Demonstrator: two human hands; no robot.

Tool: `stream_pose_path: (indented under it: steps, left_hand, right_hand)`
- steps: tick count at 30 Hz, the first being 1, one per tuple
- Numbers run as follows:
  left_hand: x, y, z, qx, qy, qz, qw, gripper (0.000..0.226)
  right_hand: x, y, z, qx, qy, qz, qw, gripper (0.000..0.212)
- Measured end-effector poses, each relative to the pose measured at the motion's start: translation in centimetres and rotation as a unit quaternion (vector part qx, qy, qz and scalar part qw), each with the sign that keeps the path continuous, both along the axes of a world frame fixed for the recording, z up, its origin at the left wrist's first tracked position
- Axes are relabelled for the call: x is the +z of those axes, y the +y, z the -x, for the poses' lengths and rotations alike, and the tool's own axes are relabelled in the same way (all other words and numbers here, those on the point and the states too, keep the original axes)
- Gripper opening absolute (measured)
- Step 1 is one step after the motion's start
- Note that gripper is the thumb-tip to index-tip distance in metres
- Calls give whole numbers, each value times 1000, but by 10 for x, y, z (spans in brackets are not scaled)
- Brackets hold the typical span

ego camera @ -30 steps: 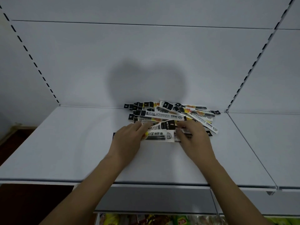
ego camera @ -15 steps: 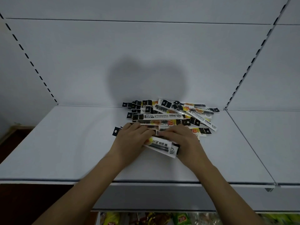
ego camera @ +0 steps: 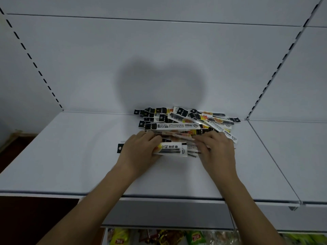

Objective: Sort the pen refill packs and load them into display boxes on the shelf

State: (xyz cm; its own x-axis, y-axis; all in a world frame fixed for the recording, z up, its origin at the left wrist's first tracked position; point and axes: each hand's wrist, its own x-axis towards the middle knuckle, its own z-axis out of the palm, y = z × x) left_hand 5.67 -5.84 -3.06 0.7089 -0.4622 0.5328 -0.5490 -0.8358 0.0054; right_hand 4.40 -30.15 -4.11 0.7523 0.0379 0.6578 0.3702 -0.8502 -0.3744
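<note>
— So, what do we see first, over on the left?

— We see a white shelf (ego camera: 70, 156). A black tab (ego camera: 119, 148) with a hole in it pokes out from under our left hand (ego camera: 139, 151).

— What is our left hand doing?

— It lies on the near packs. Its fingers curl down over the left end of a small bundle of packs (ego camera: 170, 149). The tips press into the top edge. We think it holds the bundle, but the thumb is hidden.

— Where is the bundle from our hands?

— It runs flat between them. Its left end goes under the left hand and its right end goes under the right hand (ego camera: 216, 149). The top pack is white with a black strip and some yellow.

— And the right hand?

— Its fingers bend down over the right end of the bundle. They also touch the packs just behind. We cannot tell if it pinches or only presses.

— Where are the other packs?

— The big pile of pen refill packs (ego camera: 185, 121) sits just behind our fingers, against the back wall (ego camera: 159, 59). The packs cross over each other. One long white pack (ego camera: 172, 126) lies sideways right above our fingertips. A few packs stick out to the right.

— Anything lower down?

— Bright snack bags (ego camera: 159, 237) show under the shelf.
</note>
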Motion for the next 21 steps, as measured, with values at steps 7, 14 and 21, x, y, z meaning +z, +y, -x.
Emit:
stream_pose_path:
  steps: [7, 14, 21]
  left_hand:
    - [4, -7, 2, -62, -71, 16, 995, 13]
    - [3, -8, 1, -79, -44, -56, 994, 23]
    - [4, -8, 1, 23, -35, 26, 999, 27]
  right_hand:
    - [7, 16, 4, 89, -51, 57, 993, 24]
    - [13, 31, 15, 188, 43, -92, 977, 64]
    - [22, 25, 16, 216, 182, -348, 894, 52]
